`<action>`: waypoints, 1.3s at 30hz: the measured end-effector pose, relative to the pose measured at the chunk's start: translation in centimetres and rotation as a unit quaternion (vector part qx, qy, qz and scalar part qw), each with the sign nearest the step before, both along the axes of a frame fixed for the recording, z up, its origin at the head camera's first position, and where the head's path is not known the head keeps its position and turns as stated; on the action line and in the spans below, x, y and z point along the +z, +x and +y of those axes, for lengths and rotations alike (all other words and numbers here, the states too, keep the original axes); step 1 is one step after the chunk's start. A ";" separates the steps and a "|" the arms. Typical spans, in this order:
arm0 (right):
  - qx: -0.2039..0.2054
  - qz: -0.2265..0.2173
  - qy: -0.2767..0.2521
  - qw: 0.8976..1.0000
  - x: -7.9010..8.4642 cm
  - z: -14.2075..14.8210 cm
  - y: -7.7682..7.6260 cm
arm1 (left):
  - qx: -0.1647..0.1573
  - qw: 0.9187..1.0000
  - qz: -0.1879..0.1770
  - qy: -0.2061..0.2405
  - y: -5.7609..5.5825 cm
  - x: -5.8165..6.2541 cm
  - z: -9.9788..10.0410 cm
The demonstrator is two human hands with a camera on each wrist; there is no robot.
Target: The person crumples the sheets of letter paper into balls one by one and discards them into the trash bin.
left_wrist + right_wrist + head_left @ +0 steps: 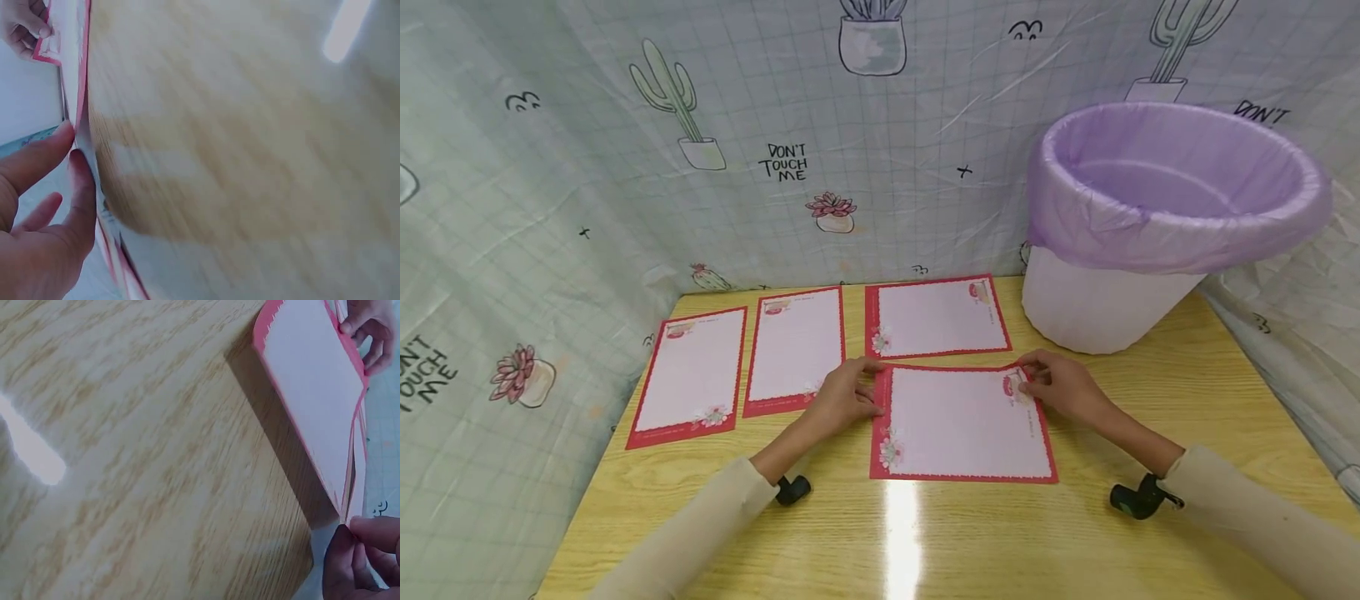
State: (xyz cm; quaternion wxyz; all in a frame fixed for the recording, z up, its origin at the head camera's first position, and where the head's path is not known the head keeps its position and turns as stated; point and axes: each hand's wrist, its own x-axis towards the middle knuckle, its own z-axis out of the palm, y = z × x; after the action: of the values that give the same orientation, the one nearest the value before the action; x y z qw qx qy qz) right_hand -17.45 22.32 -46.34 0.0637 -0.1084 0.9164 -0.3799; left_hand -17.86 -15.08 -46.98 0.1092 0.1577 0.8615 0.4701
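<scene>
A red-bordered sheet of paper [970, 425], white in the middle with flowers printed on one corner, lies crosswise between both hands. My left hand [842, 392] pinches it near the upper left corner, with thumb and finger at the edge in the left wrist view. At the upper right corner, my right hand [1060, 385] pinches the paper between thumb and fingers. A shadow under the sheet [319, 419] in the right wrist view shows its near edge raised off the wood. Just behind it lies a matching crosswise sheet [940, 321].
Two more matching sheets lie upright to the left, one nearer [797, 346] and one farther out [692, 371]. A white bin [1075, 308] with a purple liner [1093, 221] stands at the back right of the wooden table [820, 542]. A cactus-print curtain [737, 217] hangs behind.
</scene>
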 end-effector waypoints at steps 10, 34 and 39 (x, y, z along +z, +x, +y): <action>-0.051 0.002 -0.054 0.997 0.5 0.4 0.3 | 0.075 0.986 -0.073 0.127 -0.3 -0.1 -0.2; -0.016 -0.061 -0.253 0.965 6.0 -2.0 0.5 | 0.065 0.964 -0.048 0.253 0.6 2.6 2.3; -0.020 -0.041 -0.252 0.967 6.5 -2.8 0.4 | 0.053 0.966 -0.027 0.252 0.6 3.0 2.9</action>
State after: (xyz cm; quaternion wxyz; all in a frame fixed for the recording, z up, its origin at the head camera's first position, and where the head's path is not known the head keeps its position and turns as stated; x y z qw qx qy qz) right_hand -17.00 19.56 -39.88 0.0646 -0.0866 0.7898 -0.6038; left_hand -17.28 -12.18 -43.94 0.0641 0.1211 0.7192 0.6812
